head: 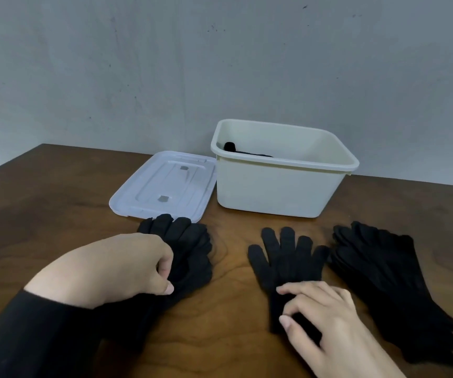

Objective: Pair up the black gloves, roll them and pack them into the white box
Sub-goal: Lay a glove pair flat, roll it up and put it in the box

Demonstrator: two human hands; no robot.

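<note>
Head cam: my left hand (127,268) has its grip clamped on a glove stack (189,249) at left of the desk (56,214), fingers curled into the fabric, thumb pinching the near edge. Stack's fingertips touch or overlap the near edge of the lid (165,184), which lies flat just left of the box (282,184).

My right hand (328,320) pinches the cuff of a single glove (288,257) lying flat in the middle, fingers spread and pointing at the box. Grip is closed on that cuff, thumb and forefinger on the fabric.

Glove pile (388,282) sits at right, just beside the single glove, fanned out toward the near right corner.

Box is open, upright, at the back near the wall (219,64). One black roll (230,146) inside, in its left rear part.
</note>
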